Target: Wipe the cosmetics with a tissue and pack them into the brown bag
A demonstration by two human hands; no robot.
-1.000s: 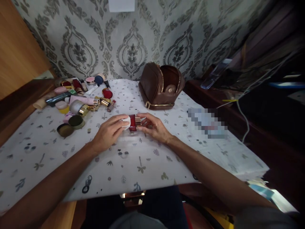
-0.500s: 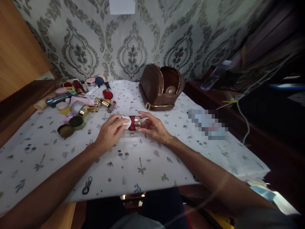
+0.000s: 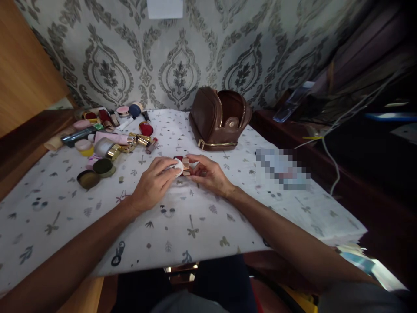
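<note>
My left hand [image 3: 154, 181] is closed on a white pad, seemingly a cotton pad [image 3: 178, 167], and presses it against a red cosmetic bottle with a gold band [image 3: 186, 166]. The fingers of my right hand [image 3: 211, 174] grip the bottle's gold end from the right. The bottle lies sideways between both hands, just above or on the patterned cloth. The pad and left fingers hide most of its red part. Beyond my hands stands a brown cosmetic bag [image 3: 208, 117], its zipped top gaping.
Tubes, jars and compacts crowd the left side, among them a pink tube [image 3: 112, 138], a dark round jar [image 3: 103, 167] and a red compact [image 3: 146, 128]. A pixelated item [image 3: 283, 169] lies at right. White cables [image 3: 335, 167] hang past the right edge.
My left hand has slid the pad rightward along the bottle, so less of the red part shows. My right hand keeps its hold on the gold end.
</note>
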